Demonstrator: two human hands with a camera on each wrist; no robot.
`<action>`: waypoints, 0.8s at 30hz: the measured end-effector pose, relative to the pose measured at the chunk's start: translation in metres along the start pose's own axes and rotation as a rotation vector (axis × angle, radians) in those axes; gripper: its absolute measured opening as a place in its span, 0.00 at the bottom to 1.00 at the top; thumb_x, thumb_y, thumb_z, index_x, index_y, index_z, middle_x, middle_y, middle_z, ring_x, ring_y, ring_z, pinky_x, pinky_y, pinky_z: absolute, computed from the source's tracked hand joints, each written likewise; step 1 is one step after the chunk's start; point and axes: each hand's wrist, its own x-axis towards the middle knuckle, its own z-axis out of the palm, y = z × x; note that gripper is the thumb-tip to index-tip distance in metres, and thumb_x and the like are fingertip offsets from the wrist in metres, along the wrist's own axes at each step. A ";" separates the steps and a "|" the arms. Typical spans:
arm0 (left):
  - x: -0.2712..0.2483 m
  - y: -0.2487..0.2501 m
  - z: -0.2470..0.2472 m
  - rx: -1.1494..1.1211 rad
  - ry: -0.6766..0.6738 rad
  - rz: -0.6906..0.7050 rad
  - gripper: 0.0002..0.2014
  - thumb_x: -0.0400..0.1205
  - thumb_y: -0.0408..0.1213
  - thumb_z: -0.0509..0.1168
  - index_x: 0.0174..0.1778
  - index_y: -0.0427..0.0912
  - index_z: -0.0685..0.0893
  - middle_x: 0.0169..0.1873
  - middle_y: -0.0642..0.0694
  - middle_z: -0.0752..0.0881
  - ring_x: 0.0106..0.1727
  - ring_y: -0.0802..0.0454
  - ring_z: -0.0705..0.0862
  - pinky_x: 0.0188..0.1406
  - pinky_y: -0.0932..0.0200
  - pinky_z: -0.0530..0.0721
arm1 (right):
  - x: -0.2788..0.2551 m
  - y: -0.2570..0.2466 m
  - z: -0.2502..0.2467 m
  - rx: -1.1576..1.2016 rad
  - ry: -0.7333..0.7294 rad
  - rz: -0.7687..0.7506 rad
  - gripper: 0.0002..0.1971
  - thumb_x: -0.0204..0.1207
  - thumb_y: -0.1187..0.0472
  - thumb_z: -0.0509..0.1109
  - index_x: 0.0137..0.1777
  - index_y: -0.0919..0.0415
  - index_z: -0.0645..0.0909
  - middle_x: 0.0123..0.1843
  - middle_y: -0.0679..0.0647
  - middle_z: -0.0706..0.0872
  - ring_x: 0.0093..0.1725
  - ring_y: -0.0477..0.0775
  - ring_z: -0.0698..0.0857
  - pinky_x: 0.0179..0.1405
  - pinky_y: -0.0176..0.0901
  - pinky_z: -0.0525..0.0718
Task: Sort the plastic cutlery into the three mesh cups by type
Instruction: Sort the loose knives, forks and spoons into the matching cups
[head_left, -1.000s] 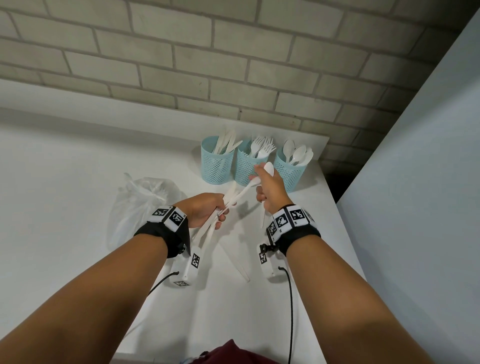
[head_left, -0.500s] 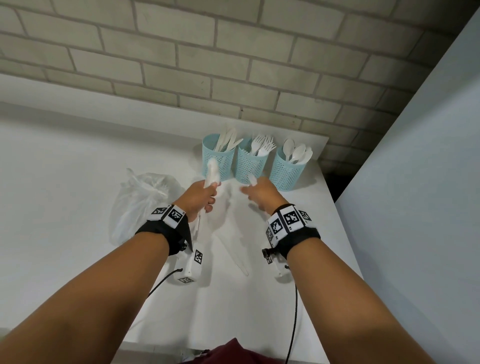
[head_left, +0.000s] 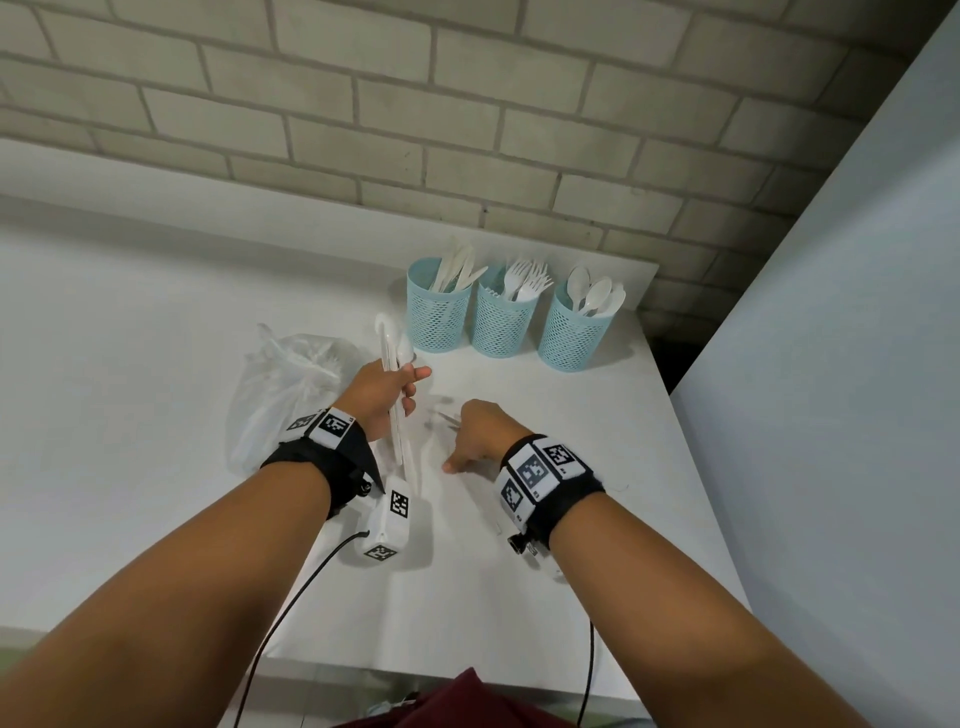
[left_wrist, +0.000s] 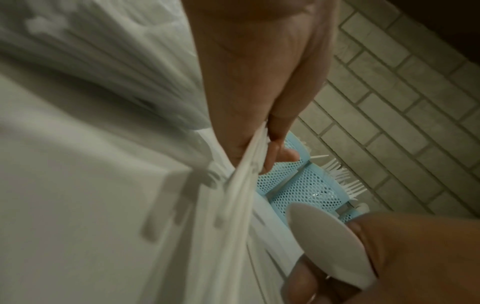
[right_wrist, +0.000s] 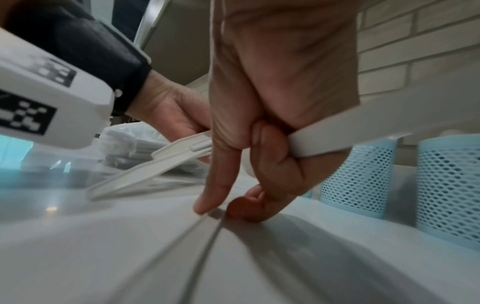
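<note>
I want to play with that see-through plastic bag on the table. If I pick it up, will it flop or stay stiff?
The crumpled clear plastic bag would probably flop: it lies slumped and wrinkled on the white table. It is likely light, since the film looks thin. It may also slip a little, being glossy.

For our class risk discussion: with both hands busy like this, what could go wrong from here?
The right hand grips a spoon in its curled fingers while forefinger and thumb pinch at a flat piece on the table; either could slip. The left hand holds a bundle of several pieces; one might slide out unsorted.
</note>
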 end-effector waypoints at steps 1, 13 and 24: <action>0.000 -0.001 -0.001 0.000 0.000 -0.009 0.04 0.82 0.27 0.64 0.51 0.36 0.78 0.42 0.46 0.80 0.29 0.57 0.70 0.20 0.69 0.71 | 0.001 0.001 -0.001 0.021 -0.007 0.030 0.27 0.71 0.57 0.77 0.66 0.68 0.75 0.58 0.57 0.82 0.56 0.58 0.82 0.47 0.42 0.77; -0.009 -0.011 0.005 -0.078 -0.117 -0.152 0.15 0.85 0.25 0.57 0.67 0.35 0.76 0.42 0.43 0.83 0.24 0.57 0.83 0.28 0.65 0.87 | 0.003 0.029 -0.013 0.730 0.140 0.152 0.10 0.71 0.64 0.74 0.35 0.63 0.74 0.29 0.54 0.76 0.23 0.48 0.70 0.21 0.35 0.67; -0.027 -0.001 0.033 0.048 -0.508 -0.118 0.12 0.88 0.34 0.50 0.62 0.43 0.76 0.54 0.40 0.85 0.53 0.44 0.85 0.56 0.47 0.82 | 0.004 0.035 -0.039 1.311 0.334 0.034 0.07 0.72 0.68 0.75 0.41 0.60 0.79 0.26 0.50 0.79 0.12 0.38 0.65 0.12 0.29 0.63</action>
